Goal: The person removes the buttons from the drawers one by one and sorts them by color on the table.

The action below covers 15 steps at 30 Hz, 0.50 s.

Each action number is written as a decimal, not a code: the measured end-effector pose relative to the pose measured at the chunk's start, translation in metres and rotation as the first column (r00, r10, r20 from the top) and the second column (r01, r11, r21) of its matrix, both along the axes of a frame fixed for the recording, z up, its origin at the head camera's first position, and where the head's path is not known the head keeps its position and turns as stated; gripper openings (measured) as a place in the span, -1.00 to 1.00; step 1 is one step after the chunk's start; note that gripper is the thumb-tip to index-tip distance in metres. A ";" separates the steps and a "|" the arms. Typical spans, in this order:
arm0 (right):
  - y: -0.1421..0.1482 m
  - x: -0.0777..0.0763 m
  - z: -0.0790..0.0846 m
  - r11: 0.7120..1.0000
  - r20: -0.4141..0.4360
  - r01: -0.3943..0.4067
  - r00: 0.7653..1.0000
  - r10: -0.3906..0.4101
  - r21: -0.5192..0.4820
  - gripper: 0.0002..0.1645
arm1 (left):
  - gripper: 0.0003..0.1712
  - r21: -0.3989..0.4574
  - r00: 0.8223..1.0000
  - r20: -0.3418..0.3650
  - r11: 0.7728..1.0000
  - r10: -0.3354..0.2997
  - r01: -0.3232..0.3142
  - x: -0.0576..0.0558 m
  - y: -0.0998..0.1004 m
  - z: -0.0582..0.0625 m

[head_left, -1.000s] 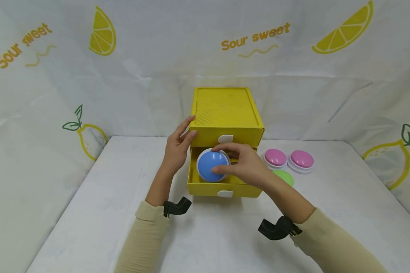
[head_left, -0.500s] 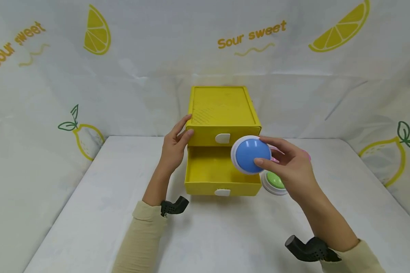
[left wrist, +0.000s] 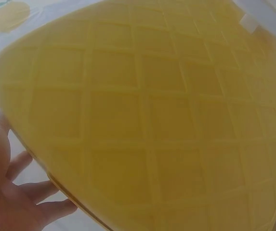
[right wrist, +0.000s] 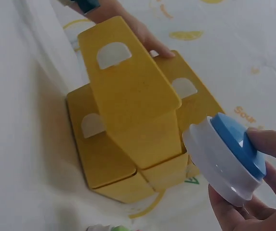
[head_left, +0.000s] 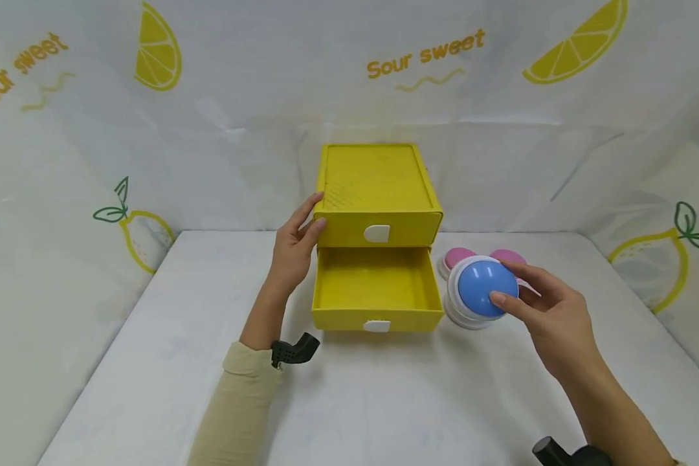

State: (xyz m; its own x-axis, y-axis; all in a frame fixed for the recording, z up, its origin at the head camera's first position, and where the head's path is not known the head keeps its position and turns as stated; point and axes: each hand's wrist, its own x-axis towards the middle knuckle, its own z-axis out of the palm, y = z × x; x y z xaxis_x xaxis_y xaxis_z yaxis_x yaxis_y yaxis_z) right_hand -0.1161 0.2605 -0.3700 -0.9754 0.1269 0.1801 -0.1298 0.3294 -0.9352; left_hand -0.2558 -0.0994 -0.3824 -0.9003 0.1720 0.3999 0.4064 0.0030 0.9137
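My right hand point(head_left: 559, 317) pinches a blue push button point(head_left: 485, 288) with a white base, thumb on its dome and fingers at its far rim. It is held up to the right of a yellow cabinet point(head_left: 378, 178). The right wrist view shows the blue button point(right wrist: 229, 159) tilted on its side, in front of the cabinet. Below the cabinet's top front, a pulled-out drawer point(head_left: 378, 320) with a white tab has a bare floor. My left hand point(head_left: 291, 259) rests with extended fingers and thumb against the cabinet's left upper corner. In the left wrist view its fingers point(left wrist: 36, 190) touch the yellow edge.
Two pink push buttons point(head_left: 459, 255) stand behind the blue one, partly covered. Another button's white base point(head_left: 466, 321) shows under it. The right wrist view shows a further closed drawer point(right wrist: 106, 149) beneath the pulled-out one. A white cloth with lemon prints hangs behind.
My right hand has lifted the blue push button out of the drawer and carried it right, past the cabinet's side, over the other buttons. My left hand stays at the cabinet corner.
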 end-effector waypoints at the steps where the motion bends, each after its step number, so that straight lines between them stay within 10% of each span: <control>1: 0.004 0.002 -0.005 0.999 0.026 0.016 1.000 -0.017 0.033 -0.35 | -0.43 0.001 1.000 0.001 1.000 -0.001 0.001 0.000 0.000 0.000; 15: 0.027 0.019 -0.072 0.979 0.374 0.122 0.910 -0.176 0.164 -0.14 | -0.43 0.001 1.000 -0.004 1.000 0.000 0.000 -0.002 -0.001 -0.002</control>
State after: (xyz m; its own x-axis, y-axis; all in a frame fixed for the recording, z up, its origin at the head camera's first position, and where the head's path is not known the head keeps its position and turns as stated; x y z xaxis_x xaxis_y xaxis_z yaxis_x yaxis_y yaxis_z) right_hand -0.0967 0.2874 -0.4417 -0.9438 0.2774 -0.1798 0.2915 0.4420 -0.8483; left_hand -0.2579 -0.1002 -0.3839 -0.8988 0.1715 0.4033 0.4097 0.0021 0.9122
